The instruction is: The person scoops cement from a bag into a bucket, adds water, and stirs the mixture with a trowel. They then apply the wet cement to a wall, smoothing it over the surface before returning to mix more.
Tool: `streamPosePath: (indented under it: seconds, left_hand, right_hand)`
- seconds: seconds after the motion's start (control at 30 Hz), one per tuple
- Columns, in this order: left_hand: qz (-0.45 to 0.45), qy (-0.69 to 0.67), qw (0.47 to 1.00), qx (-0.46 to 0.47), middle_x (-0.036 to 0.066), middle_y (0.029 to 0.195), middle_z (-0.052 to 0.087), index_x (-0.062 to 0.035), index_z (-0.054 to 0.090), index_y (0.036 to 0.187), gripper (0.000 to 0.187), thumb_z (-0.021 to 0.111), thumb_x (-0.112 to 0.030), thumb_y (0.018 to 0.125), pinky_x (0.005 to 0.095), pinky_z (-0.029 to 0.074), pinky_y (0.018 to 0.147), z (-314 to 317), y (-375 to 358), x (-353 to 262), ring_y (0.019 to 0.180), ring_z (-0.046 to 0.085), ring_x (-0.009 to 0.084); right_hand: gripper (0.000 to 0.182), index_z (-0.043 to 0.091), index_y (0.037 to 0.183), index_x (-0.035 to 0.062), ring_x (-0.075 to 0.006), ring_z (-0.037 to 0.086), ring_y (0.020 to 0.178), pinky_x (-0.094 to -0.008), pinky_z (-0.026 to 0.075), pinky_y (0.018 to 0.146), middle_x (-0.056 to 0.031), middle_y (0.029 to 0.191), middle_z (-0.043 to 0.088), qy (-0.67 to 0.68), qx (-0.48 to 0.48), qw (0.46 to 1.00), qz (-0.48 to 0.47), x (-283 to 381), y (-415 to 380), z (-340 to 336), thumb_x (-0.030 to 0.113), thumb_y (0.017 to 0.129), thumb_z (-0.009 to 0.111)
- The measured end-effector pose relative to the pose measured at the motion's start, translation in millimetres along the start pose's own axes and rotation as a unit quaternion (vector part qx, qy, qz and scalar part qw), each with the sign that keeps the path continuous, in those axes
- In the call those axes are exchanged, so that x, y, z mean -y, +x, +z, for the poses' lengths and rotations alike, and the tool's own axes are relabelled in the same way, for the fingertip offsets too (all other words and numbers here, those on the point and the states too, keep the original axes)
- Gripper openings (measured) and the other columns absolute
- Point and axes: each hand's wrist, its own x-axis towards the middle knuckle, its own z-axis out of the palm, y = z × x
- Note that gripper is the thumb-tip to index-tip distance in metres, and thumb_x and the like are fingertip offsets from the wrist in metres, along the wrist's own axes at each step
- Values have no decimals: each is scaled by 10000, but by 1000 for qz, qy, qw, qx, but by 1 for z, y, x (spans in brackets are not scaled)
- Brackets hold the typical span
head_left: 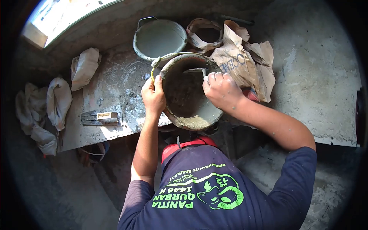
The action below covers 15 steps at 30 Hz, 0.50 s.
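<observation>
A round bucket (191, 122) with a mortar-crusted rim stands tilted at the table's front edge, in front of my body. Dark grey material lies inside it. My left hand (154, 96) is closed on the bucket's left rim, beside the yellow-wrapped end of its handle. Over the right side of the opening, my right hand (222, 90) is wrapped round the handle of a trowel (197, 70), whose metal part reaches into the bucket. How deep the blade goes is hard to see.
A second bucket (160, 38) with grey contents is behind. Torn paper bags (239, 61) lie at the back right. A flat float (102, 116) rests on the table (73, 134) at left, near crumpled pale sacks (59, 101). A window opening is at upper left.
</observation>
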Motion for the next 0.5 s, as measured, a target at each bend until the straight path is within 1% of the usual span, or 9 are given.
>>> streamPosePath:
  seconds: [0.03, 0.1, 0.13, 0.23, 0.27, 0.3, 0.33, 0.43, 0.5]
  left_hand:
    - [16, 17, 1000, 0, -38, 708, 566, 17, 642, 867, 273, 549, -179, 1033, 261, 407, 619, 5, -1, -6, 672, 458, 54]
    - [21, 24, 999, 5, -44, 702, 558, 16, 642, 867, 270, 549, -176, 1033, 261, 401, 610, 13, -3, -14, 664, 450, 52]
    - [26, 33, 999, 3, -50, 696, 550, 15, 642, 867, 267, 549, -174, 1032, 260, 394, 600, 15, -3, -16, 656, 442, 50]
    - [8, 54, 998, 8, -57, 685, 528, 17, 652, 886, 261, 545, -170, 1032, 264, 377, 583, 15, -3, -16, 642, 422, 48]
    - [5, 54, 999, 10, -57, 685, 528, 17, 652, 886, 261, 545, -170, 1032, 264, 377, 583, 15, -5, -17, 642, 422, 48]
    - [15, 44, 999, 11, -58, 680, 522, 18, 654, 890, 260, 544, -169, 1032, 266, 372, 580, 16, -4, -19, 640, 417, 47]
    - [25, 33, 999, 11, -58, 675, 515, 20, 656, 895, 259, 543, -168, 1032, 267, 366, 576, 17, -3, -21, 639, 413, 46]
    - [24, 41, 999, 3, -51, 667, 509, 20, 647, 885, 260, 544, -168, 1032, 267, 366, 580, 16, -5, -23, 638, 411, 50]
    - [35, 36, 999, -1, -50, 663, 504, 20, 638, 872, 264, 543, -168, 1032, 268, 364, 580, 17, -4, -23, 638, 409, 51]
  right_hand:
    - [166, 666, 867, 61, -217, 661, 749, -330, 515, 620, -71, 810, 630, -1, 4, 1000, 5, 3, -6, 6, 197, 780, 628]
    - [136, 715, 789, 61, -230, 688, 715, -328, 530, 596, -108, 783, 663, 63, 47, 997, -8, 10, -15, 12, 181, 752, 663]
    - [115, 718, 780, 58, -235, 704, 738, -340, 547, 614, -129, 806, 676, 101, 138, 985, 20, 15, -21, 6, 161, 767, 668]
    - [120, 717, 784, 49, -256, 718, 758, -369, 562, 635, -148, 828, 684, 148, 158, 975, 53, 16, -37, -6, 165, 754, 701]
    - [146, 723, 815, 49, -273, 719, 770, -390, 565, 647, -152, 832, 684, 189, 171, 963, 90, 11, -43, -14, 185, 763, 714]
    - [173, 728, 846, 49, -289, 720, 781, -411, 568, 659, -156, 836, 683, 226, 182, 949, 125, 6, -44, -23, 206, 772, 727]
    - [173, 728, 846, 49, -289, 720, 781, -411, 568, 659, -156, 836, 683, 224, 182, 949, 124, 6, -48, -30, 206, 772, 727]
    - [193, 740, 935, 122, -344, 709, 806, -461, 565, 694, -146, 858, 684, 307, 164, 911, 220, 17, -56, -48, 272, 813, 730]
    - [199, 744, 932, 125, -348, 709, 814, -468, 566, 713, -150, 870, 695, 331, 165, 904, 216, 26, -53, -29, 277, 805, 734]
